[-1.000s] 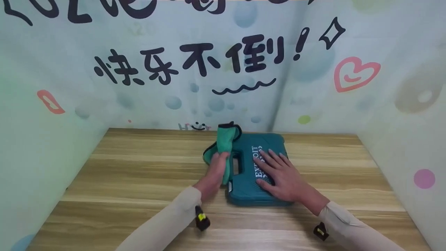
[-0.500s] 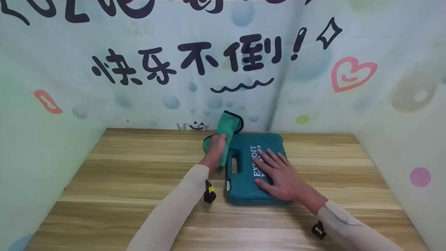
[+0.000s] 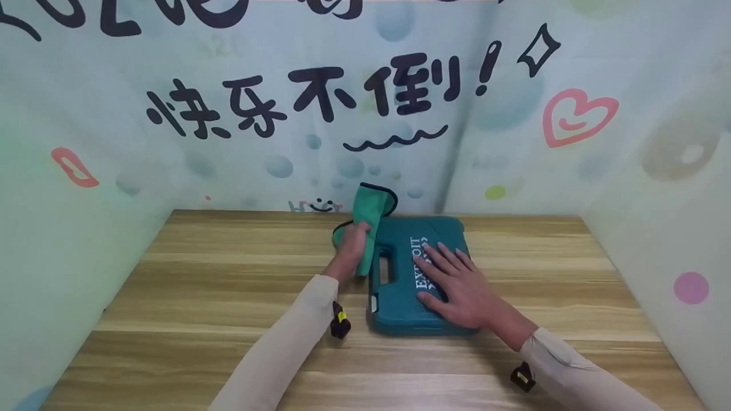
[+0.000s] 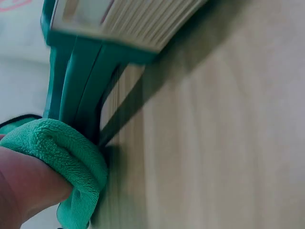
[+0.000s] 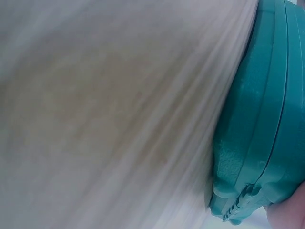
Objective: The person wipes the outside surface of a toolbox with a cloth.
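Observation:
A teal plastic tool case [image 3: 394, 311] with white lettering lies flat on the wooden table, its carry handle toward the left. My right hand [image 3: 460, 291] rests on its lid with fingers spread. At the handle side, my left hand [image 3: 349, 245] grips a bunched green cloth [image 3: 370, 205] with dark edging. In the left wrist view the fluffy cloth [image 4: 52, 143] presses up against the case's handle side [image 4: 83, 83], with the thumb over it. The right wrist view shows the case's side wall [image 5: 252, 133] and hinge close to the hand.
The wooden table [image 3: 228, 297] extends on both sides of the case. Behind it stands a printed backdrop [image 3: 245, 177] with dark lettering, and pale side walls flank the table. A small black device [image 3: 340, 321] hangs at each wrist.
My left hand has moved with the cloth from lower along the case's handle side toward its far end, then slightly back. The right hand and the case have stayed in place.

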Demonstrator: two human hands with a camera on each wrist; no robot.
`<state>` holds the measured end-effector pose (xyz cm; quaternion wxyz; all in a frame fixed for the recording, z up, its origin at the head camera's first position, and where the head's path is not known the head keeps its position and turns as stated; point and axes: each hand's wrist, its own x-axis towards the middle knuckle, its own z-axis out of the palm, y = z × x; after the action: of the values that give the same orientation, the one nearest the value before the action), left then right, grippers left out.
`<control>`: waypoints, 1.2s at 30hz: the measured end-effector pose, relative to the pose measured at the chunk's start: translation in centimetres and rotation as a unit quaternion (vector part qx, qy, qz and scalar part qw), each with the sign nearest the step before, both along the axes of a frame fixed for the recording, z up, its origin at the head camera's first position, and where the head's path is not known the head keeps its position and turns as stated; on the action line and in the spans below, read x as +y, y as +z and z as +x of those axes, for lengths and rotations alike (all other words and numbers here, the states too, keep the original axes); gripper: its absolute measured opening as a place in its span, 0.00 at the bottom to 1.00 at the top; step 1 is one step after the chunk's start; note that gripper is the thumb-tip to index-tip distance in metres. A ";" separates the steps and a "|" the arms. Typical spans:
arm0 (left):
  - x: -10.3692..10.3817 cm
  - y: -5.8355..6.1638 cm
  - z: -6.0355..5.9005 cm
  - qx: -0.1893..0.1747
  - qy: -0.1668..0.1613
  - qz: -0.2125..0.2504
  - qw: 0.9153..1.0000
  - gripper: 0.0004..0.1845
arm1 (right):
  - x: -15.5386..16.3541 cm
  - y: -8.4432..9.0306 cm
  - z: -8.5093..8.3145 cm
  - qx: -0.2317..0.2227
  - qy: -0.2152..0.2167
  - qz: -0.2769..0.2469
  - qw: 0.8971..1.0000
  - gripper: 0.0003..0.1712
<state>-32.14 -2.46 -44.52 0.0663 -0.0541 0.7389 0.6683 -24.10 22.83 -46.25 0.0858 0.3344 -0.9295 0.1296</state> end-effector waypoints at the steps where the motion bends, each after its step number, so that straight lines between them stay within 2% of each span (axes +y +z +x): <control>1: 0.1 0.0 0.3 0.003 0.000 0.004 1.000 0.13 | 0.0 0.0 0.0 -0.002 -0.001 0.001 1.000 0.42; 5: 0.4 -0.2 1.7 0.009 -0.009 0.021 1.000 0.13 | 0.2 0.1 0.0 -0.006 -0.006 0.002 1.000 0.42; 9: 0.5 -0.4 3.5 -0.005 -0.024 0.037 0.999 0.12 | 0.3 0.0 0.1 -0.002 -0.005 -0.005 1.000 0.41; 14: 0.4 -0.9 6.3 -0.021 -0.040 0.060 0.997 0.10 | 0.4 -0.2 0.3 0.003 -0.003 -0.010 1.000 0.41; 20: 0.4 -1.2 9.9 -0.024 -0.024 0.064 0.997 0.07 | 0.4 -0.1 0.3 0.000 -0.003 -0.008 1.000 0.41; 23: 0.6 -1.0 11.8 -0.033 -0.014 0.067 0.997 0.09 | 0.4 0.0 0.3 0.002 -0.005 -0.007 1.000 0.41; 27: 0.7 -1.0 13.6 -0.040 0.000 0.079 0.996 0.12 | 0.3 0.0 0.3 0.002 -0.006 -0.004 1.000 0.41; 32: 0.5 -0.5 15.1 -0.042 0.009 0.097 0.994 0.13 | 0.1 0.0 0.3 0.003 -0.007 -0.007 1.000 0.40; 36: -0.2 -0.1 15.4 -0.033 0.008 0.106 0.994 0.11 | -0.2 0.1 0.1 0.000 -0.005 -0.008 1.000 0.40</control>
<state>-16.70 -2.62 -44.61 0.0911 -0.0745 0.6608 0.7413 -23.97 22.65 -46.13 0.0897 0.3293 -0.9299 0.1369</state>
